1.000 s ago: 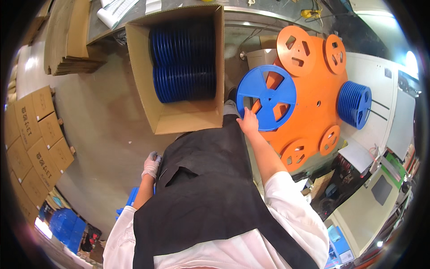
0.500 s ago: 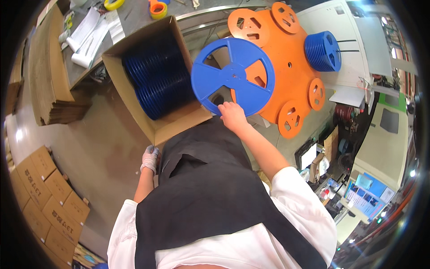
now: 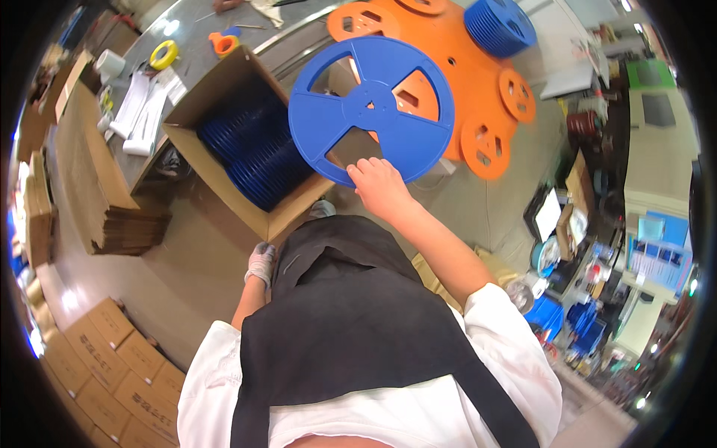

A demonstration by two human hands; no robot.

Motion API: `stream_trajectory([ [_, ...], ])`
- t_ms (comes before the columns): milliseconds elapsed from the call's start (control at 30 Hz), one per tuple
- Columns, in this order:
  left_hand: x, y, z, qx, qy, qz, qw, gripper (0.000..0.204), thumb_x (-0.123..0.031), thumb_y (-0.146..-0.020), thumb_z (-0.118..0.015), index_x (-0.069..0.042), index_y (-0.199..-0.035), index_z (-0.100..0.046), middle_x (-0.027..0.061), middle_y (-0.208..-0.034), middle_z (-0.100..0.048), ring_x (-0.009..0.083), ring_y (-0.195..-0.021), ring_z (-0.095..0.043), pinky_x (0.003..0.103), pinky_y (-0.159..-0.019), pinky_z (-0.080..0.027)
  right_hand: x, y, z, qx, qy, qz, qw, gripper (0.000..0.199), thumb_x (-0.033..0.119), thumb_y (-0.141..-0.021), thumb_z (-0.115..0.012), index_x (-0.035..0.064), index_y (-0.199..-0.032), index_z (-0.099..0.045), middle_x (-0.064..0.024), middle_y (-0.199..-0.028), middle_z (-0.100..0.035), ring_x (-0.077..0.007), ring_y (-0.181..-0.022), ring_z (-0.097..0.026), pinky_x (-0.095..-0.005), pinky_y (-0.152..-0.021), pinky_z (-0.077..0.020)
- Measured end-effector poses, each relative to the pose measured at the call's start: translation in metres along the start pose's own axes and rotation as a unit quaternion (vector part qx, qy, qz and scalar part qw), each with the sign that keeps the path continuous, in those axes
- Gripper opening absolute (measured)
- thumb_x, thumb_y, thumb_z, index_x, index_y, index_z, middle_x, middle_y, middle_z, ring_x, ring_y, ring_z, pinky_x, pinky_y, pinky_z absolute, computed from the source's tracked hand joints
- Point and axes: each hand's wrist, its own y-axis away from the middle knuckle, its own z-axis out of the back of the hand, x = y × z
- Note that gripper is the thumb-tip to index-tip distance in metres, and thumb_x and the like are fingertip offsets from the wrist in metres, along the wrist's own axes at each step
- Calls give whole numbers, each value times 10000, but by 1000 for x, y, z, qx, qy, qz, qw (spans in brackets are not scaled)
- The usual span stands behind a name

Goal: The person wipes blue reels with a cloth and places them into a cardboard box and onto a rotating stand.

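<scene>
My bare right hand grips the near rim of a large blue reel, a flat disc with a round hub and three wide cut-outs. The reel is held up in front of me, overlapping the orange turntable behind. My left hand, in a pale glove, hangs low beside my black apron, just below the near corner of an open cardboard box. Its fingers look loosely curled together, with nothing visible in them. Inside the box stand rows of dark blue reels.
The orange turntable carries several orange discs and a stack of blue reels. Flattened cardboard leans by a grey workbench with tape rolls and papers. Closed cartons are stacked at lower left. Machines line the right.
My view has turned and shifted. The blue reel appears larger, still held by my right hand. My left hand now appears slightly apart from the box's near corner.
</scene>
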Motion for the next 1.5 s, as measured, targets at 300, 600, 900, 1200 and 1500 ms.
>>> stream_trajectory([
  [300,29,51,-28,121,-296,-76,945,420,-272,-876,-626,-16,-1203,-566,148,-1103,-640,225,-1016,-608,315,-890,-462,27,165,17,-111,-41,-147,982,343,90,-698,-691,36,-1022,-590,-85,-880,-536,-253,-855,-531,-370,-748,-431],
  [600,19,67,-66,153,-390,-162,893,382,-288,-863,-637,-49,-1160,-605,140,-1072,-661,223,-1000,-625,313,-888,-468,45,368,80,-565,-681,-298,359,466,377,-990,-397,-39,-1088,-584,-26,-746,-510,-122,-632,-444,-268,-573,-379],
  [900,-4,41,-88,187,-444,-164,861,424,-313,-847,-652,-47,-1173,-600,156,-1094,-654,233,-1034,-615,312,-910,-460,57,414,66,-611,-754,-169,175,280,222,-964,-411,23,-1093,-560,-22,-751,-508,-138,-634,-455,-276,-600,-383],
  [1200,-67,36,-122,210,-378,-97,896,389,-247,-876,-611,-37,-1201,-569,89,-1025,-647,169,-854,-608,292,-779,-486,27,382,98,-627,-700,-219,263,318,295,-949,-450,16,-1064,-552,-17,-689,-477,-131,-571,-432,-283,-567,-373],
  [1500,-93,-9,-168,269,-351,-97,892,390,-242,-911,-578,-2,-1216,-543,124,-1137,-616,216,-1062,-567,303,-930,-430,20,369,116,-666,-652,-260,252,399,361,-970,-439,-11,-1080,-528,-16,-679,-434,-129,-558,-383,-284,-542,-343],
])
